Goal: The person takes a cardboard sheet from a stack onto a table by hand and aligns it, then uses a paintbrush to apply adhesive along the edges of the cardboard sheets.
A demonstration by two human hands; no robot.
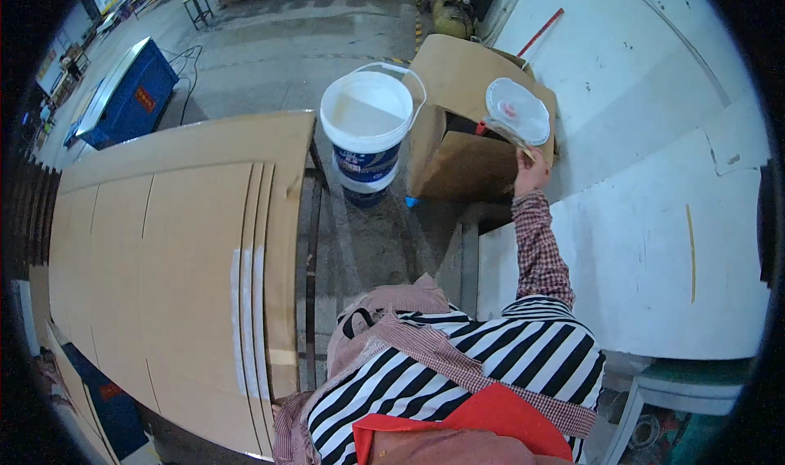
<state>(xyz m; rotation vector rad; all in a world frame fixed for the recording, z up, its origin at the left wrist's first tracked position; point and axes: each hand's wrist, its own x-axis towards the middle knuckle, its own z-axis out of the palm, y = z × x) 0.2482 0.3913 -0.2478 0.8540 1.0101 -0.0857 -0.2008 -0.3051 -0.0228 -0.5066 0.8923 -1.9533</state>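
My right hand reaches out to the far right, its fingers closed around the pale handle of what looks like a flat brush. The brush's far end lies over the near edge of a white round plastic lid with a small reddish spot, which rests on a brown cardboard box. My left hand is out of sight; only a checked sleeve shows at the lower edge. On my left lies a stack of flat cardboard sheets, with white strips along the stepped edges near me.
White buckets with blue bands stand nested between the stack and the box. A white panel borders my right side. A blue bin stands at far left, a cable on the floor. A red stick leans behind the box.
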